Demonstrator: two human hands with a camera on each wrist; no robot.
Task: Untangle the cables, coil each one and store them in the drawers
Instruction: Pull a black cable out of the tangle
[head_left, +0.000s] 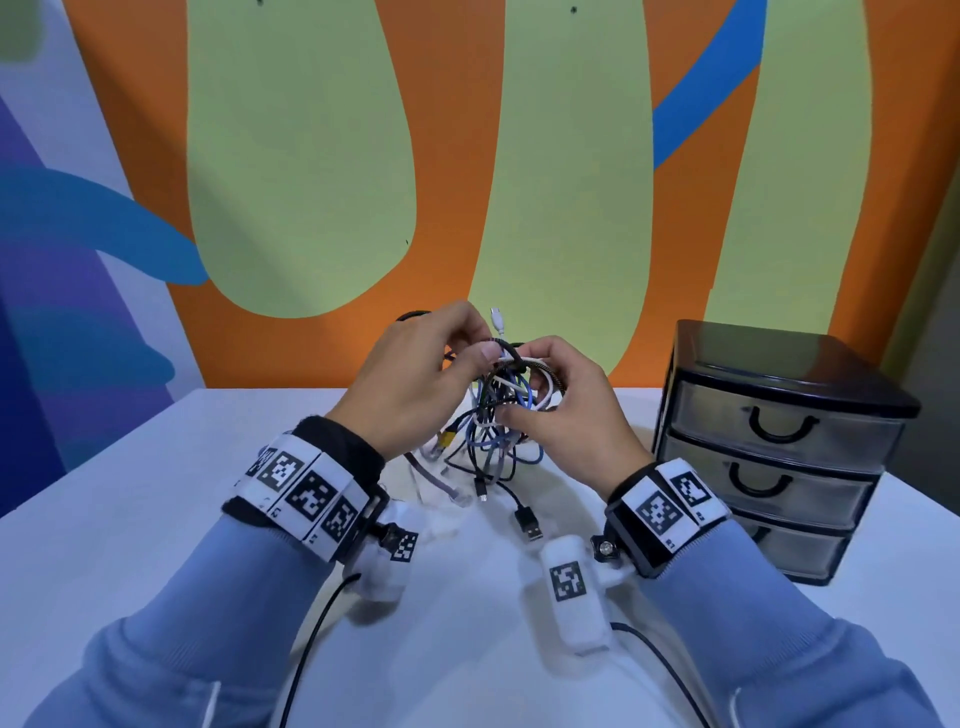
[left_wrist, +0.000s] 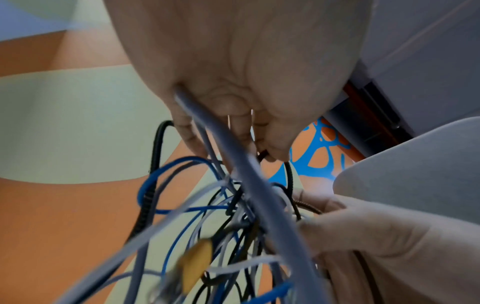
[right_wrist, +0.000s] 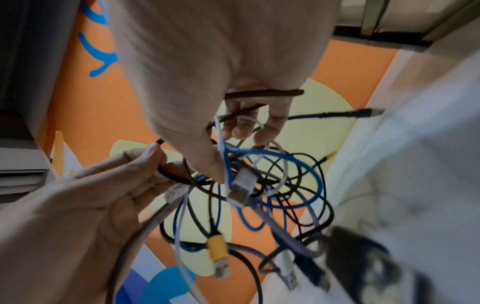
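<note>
A tangle of blue, black, white and grey cables (head_left: 496, 421) hangs above the white table (head_left: 156, 519), held up between both hands. My left hand (head_left: 480, 338) pinches a dark braided cable (head_left: 511, 356) at the top of the bundle. In the left wrist view its fingers (left_wrist: 233, 131) curl round a grey cable (left_wrist: 249, 176). My right hand (head_left: 524, 384) grips the bundle from the right, and the braided cable (right_wrist: 265, 92) crosses its fingers (right_wrist: 241, 127). A yellow plug (right_wrist: 217, 246) and a black USB plug (head_left: 529, 525) dangle below.
A black three-drawer unit (head_left: 779, 441) with translucent fronts stands at the table's right, all drawers closed. A painted orange and green wall (head_left: 519, 182) rises just behind the table. Thin black leads (head_left: 311, 639) run from my wrists across the near table.
</note>
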